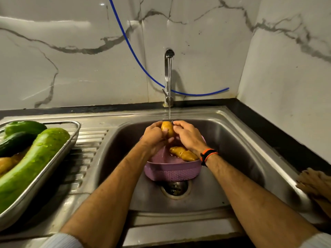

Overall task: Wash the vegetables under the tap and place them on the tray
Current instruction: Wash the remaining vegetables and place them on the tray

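Potato point(168, 129) gripped by both hands' fingers, left hand point(154, 138) and right hand point(188, 136), under tap point(168, 76); several vegetables already on left tray point(71, 138), one potato left in basket point(172, 171).

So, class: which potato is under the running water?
The potato gripped by both hands, left hand and right hand; the other potato lies in the purple basket.

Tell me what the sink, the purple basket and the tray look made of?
Sink: likely stainless steel, brushed grey with soft reflections. Purple basket: probably plastic, matte, with a moulded woven pattern on its wall. Tray: shiny metal, seemingly steel, judging by its thin, bright rim.
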The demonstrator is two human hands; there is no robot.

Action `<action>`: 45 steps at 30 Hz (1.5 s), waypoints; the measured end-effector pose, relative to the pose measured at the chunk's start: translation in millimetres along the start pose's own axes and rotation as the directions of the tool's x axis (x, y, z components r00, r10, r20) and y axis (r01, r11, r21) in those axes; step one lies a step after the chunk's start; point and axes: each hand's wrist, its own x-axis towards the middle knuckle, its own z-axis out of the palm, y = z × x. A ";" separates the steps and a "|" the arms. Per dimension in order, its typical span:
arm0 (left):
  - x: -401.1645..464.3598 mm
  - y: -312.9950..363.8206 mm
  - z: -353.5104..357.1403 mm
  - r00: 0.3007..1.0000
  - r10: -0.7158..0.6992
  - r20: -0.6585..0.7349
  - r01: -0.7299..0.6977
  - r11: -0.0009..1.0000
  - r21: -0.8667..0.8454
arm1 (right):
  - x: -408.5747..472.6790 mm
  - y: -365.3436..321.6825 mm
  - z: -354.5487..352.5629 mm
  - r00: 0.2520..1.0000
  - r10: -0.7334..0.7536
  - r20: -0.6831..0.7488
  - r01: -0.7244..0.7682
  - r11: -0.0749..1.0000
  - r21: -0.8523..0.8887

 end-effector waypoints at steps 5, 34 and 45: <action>1.3 -0.6 5.8 1.000 -0.008 0.024 0.010 0.997 -0.078 | 2.4 1.1 11.8 0.998 -0.052 0.040 0.052 0.999 0.007; 15.3 -17.5 13.3 0.988 0.126 -0.087 -0.139 0.975 -0.174 | 32.1 -5.5 45.9 0.989 -0.057 -0.139 0.083 0.978 0.189; 15.2 -11.7 9.7 0.989 0.125 -0.073 -0.137 0.970 -0.199 | 35.2 -6.0 44.1 0.990 -0.025 -0.140 0.059 0.968 0.245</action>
